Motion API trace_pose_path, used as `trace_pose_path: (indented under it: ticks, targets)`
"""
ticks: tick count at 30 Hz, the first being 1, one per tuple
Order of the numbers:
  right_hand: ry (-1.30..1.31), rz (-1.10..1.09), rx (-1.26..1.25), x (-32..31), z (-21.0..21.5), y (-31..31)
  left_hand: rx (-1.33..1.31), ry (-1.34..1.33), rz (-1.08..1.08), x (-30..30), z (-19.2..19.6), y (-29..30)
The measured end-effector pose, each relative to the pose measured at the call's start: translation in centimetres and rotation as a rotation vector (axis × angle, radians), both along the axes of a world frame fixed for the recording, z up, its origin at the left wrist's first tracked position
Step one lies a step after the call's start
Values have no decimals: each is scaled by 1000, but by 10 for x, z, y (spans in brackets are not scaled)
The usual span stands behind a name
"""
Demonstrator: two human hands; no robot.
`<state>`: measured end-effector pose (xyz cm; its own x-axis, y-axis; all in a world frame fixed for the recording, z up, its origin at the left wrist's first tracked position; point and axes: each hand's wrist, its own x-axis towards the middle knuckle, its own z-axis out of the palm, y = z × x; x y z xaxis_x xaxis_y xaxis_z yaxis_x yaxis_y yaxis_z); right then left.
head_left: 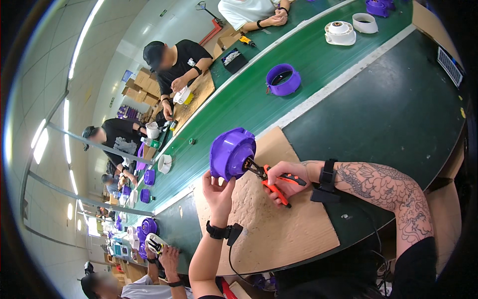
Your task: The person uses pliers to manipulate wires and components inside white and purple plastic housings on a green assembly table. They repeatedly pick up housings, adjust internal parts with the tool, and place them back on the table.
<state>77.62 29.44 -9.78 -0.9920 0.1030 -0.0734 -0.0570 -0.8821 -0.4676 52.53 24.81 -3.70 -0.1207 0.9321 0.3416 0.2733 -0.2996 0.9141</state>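
Head view: my left hand (217, 193) holds a purple shell (232, 149) up from below, its fingers partly spread, their tips against the shell's lower side. My right hand (288, 180) has its fingers wrapped round the handles of orange-and-black pliers (260, 172), whose nose reaches the shell's dark centre; whether it bites on anything there I cannot tell. The shell is raised above the bench (358, 104), near its long edge beside the green belt (224, 117). Below my hands a cardboard sheet (298, 224) lies on the bench, one corner close to that edge. On the belt sit a purple ring (288, 88) and, farther along, a white shell (340, 36) and a white ring (366, 27).
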Motion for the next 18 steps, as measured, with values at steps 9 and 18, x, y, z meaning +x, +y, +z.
trace_pose_path:
  ticks: [9, 18]
  targets:
    - [-26, 37, 62, 2, 9, 1, 2, 13, -12, -3, 4, -4]
    - [-226, -191, 287, 4, 29, -18, 224, 459, 58, -11, 26, -13]
